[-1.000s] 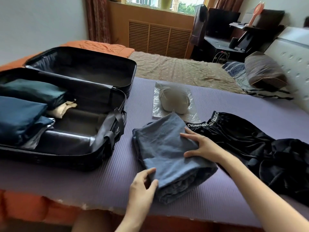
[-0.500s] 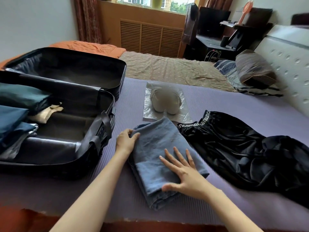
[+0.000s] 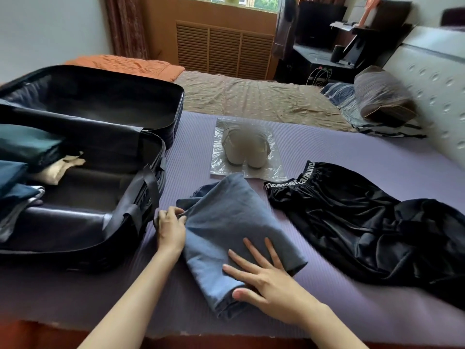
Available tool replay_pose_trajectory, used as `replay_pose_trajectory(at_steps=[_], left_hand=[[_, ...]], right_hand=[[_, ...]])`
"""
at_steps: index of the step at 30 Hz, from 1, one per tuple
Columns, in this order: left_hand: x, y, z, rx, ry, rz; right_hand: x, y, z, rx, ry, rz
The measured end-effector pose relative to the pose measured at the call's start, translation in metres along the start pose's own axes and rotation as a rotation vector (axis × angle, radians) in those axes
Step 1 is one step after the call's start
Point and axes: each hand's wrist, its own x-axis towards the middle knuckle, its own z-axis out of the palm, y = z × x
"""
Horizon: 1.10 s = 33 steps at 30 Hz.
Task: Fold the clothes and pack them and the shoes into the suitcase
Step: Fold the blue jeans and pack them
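Observation:
A folded blue-grey garment (image 3: 231, 222) lies on the purple mat in front of me. My left hand (image 3: 169, 229) pinches its left edge with curled fingers. My right hand (image 3: 264, 278) presses flat on its near end, fingers spread. A black shiny garment (image 3: 372, 227) with a lettered waistband lies unfolded to the right. Pale shoes (image 3: 245, 148) stand on a clear plastic bag behind the blue garment. The open black suitcase (image 3: 141, 212) sits at the left with several folded dark clothes and a cream item inside.
The purple mat (image 3: 352, 152) covers the near part of the bed; a brown sheet (image 3: 251, 96) lies beyond it. A pillow (image 3: 382, 96) and white headboard (image 3: 432, 79) are at the right. An orange blanket (image 3: 125, 66) lies behind the suitcase.
My left hand slid down the garment's left edge and now pinches it. My right hand stays flat on the near end, and the view came closer.

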Motion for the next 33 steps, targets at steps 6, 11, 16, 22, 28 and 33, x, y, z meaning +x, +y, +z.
replay_pose_trajectory(at_steps=[6,11,16,22,28,33], left_hand=[[-0.004,0.004,0.004,0.12,0.056,0.091],[-0.006,0.042,0.004,0.225,-0.015,0.454],[-0.003,0.04,0.033,0.551,-0.382,0.608],[0.001,0.033,0.042,0.613,-0.44,0.492],[0.027,0.039,0.021,0.687,-0.412,0.288],[0.002,0.028,0.013,0.571,-0.208,0.388]], right_hand=[[0.015,0.013,-0.026,0.037,0.273,0.494],[0.02,0.02,0.007,-0.053,0.155,0.573],[0.02,0.025,0.005,-0.019,0.098,0.592],[0.016,0.031,0.002,0.225,0.147,0.619],[0.002,0.043,-0.004,0.508,0.365,0.902],[0.02,0.064,-0.027,0.647,0.544,0.823]])
